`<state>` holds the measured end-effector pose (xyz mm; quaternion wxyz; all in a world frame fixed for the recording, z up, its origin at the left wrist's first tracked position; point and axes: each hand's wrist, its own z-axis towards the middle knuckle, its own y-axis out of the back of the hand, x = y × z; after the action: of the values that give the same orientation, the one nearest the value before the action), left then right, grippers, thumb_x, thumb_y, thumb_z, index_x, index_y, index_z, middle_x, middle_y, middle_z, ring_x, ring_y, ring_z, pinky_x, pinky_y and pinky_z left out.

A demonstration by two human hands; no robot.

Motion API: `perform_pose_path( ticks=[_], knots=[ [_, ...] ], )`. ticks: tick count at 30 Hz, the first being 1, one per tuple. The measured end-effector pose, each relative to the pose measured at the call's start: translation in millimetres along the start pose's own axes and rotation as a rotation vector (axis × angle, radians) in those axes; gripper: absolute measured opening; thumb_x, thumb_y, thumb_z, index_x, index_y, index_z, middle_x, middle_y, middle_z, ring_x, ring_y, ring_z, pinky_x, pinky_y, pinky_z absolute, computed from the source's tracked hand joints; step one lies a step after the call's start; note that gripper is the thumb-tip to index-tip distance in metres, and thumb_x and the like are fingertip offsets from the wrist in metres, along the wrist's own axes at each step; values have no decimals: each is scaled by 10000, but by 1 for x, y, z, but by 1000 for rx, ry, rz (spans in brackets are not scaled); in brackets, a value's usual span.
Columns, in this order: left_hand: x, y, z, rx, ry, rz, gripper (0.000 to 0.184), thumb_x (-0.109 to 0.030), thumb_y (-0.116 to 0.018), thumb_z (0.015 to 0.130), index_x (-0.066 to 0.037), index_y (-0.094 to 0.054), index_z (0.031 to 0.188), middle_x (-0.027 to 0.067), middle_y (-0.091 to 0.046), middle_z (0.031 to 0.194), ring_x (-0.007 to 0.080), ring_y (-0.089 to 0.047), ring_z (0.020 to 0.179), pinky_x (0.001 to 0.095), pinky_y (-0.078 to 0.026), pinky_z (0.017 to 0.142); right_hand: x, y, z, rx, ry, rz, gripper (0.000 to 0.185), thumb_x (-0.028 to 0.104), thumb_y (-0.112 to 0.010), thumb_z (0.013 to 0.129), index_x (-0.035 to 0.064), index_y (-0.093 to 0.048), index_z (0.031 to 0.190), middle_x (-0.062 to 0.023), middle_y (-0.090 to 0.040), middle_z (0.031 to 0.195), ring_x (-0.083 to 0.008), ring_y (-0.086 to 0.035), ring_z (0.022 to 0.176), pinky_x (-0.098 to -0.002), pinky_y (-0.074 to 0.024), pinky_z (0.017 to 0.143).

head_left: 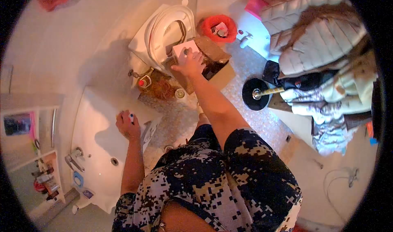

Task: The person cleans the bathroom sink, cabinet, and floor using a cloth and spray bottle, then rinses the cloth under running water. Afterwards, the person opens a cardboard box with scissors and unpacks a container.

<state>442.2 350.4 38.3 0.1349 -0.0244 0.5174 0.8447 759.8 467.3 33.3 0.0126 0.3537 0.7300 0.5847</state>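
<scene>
Where the right hand (190,63) lies spread over a white rectangular box (189,45) at the left end of the open brown cardboard carton (223,77), I cannot tell whether its fingers grasp or only touch. I observe the left hand (127,125) curled around a small white-and-blue object (132,117) above the glossy white washbasin (100,139); the carton stands beside the white oval-seated toilet (157,35).
</scene>
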Motion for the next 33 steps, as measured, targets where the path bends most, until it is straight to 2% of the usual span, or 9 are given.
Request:
perform_pose_path(
  ticks=[4,5,7,11,18,21,24,29,33],
  knots=[
    [-7,-3,0,58,100,52,312,-105,-660,703,-80,-603,1008,160,-547,1083,347,-513,972,438,-408,823,8,-6,56,193,26,-192,1165,653,-696,578,199,-56,1439,-281,-65,1440,-432,-148,1329,-579,-283,975],
    [-8,0,-4,79,123,76,309,-103,-657,704,-78,-601,1007,163,-546,1081,348,-512,972,440,-407,824,9,-7,57,140,58,-228,1046,609,-687,638,143,-147,1403,-318,-141,1411,-478,-184,1301,-646,-290,935],
    [-11,-2,1,102,152,108,303,-99,-650,706,-76,-599,1004,167,-544,1077,349,-510,970,442,-406,826,-19,-69,101,13,61,-210,1124,580,-728,589,170,-95,1422,-293,-231,1368,-445,-269,1259,-566,-321,948],
    [-9,-4,1,67,140,131,294,-95,-644,708,-62,-595,995,169,-539,1077,343,-505,982,446,-401,834,-41,-15,99,61,-123,-103,1101,515,-787,535,128,-190,1375,-254,-446,1205,-378,-421,1156,-471,-374,934],
    [-11,-3,3,83,163,90,288,-126,-645,713,-65,-597,990,160,-543,1047,346,-504,983,442,-396,840,-129,-75,137,134,-45,667,888,296,-846,536,46,-349,1228,-159,-548,1088,-292,-565,1001,-368,-472,833],
    [-4,-6,1,73,137,99,293,-127,-648,705,-69,-598,987,148,-546,1045,344,-506,976,441,-397,837,-111,-21,101,217,16,1345,690,174,-770,660,36,-374,1208,-114,-563,1057,-260,-589,962,-338,-488,813],
    [-7,-4,2,89,143,99,296,-122,-650,695,-72,-600,984,141,-550,1043,339,-508,974,438,-395,837,-126,5,83,305,-114,1606,625,106,-727,699,53,-395,1225,-131,-556,1109,-245,-556,1027,-386,-460,870],
    [-8,-7,0,82,177,92,312,-123,-658,687,-77,-601,990,141,-538,1073,327,-505,984,430,-381,853,-166,36,49,490,-219,1973,558,460,-479,860,139,-407,1311,-89,-486,1288,-300,-485,1148,-492,-388,937],
    [-14,-7,1,124,227,139,331,-130,-664,691,-76,-593,1010,143,-515,1119,318,-501,999,427,-373,873,-171,89,46,529,-179,2205,684,548,-508,804,172,-353,1353,-105,-435,1330,-343,-437,1184,-528,-412,911]
  ],
)
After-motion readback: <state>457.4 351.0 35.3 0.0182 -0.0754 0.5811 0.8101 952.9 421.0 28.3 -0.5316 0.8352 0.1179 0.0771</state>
